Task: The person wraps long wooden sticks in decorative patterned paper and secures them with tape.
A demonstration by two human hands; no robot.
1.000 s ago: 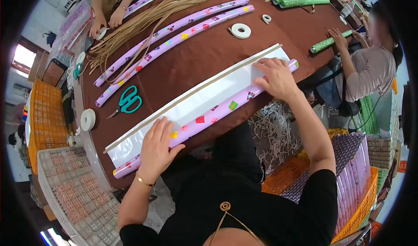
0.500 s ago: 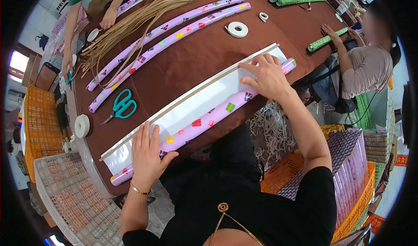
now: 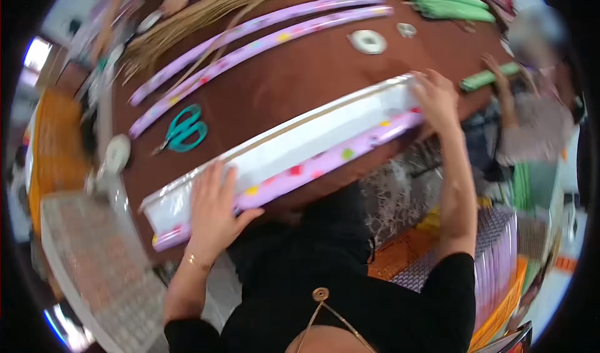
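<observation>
A roll of pink wrapping paper (image 3: 331, 161) with a coloured gift pattern lies along the table's near edge, its white inner side partly unrolled. A narrow brown strip (image 3: 300, 123) runs along the far part of that white side. My left hand (image 3: 214, 209) rests open on the left part of the paper, fingers spread, thumb by the roll. At the right end, my right hand (image 3: 439, 102) touches the paper's far corner, fingers extended and blurred. Teal-handled scissors (image 3: 187, 130) lie on the table beyond my left hand.
Two finished-looking pink rolls (image 3: 269, 39) and a bundle of brown strips (image 3: 219, 19) lie farther back. A tape roll (image 3: 367, 42) and green rolls (image 3: 450, 4) are at the back right. A co-worker's hand (image 3: 498, 75) is on a green roll. A white crate (image 3: 81, 259) stands left.
My right hand has moved right, from the middle-right of the paper to its far right end. My left hand stays on the left part. The view has shifted and blurred.
</observation>
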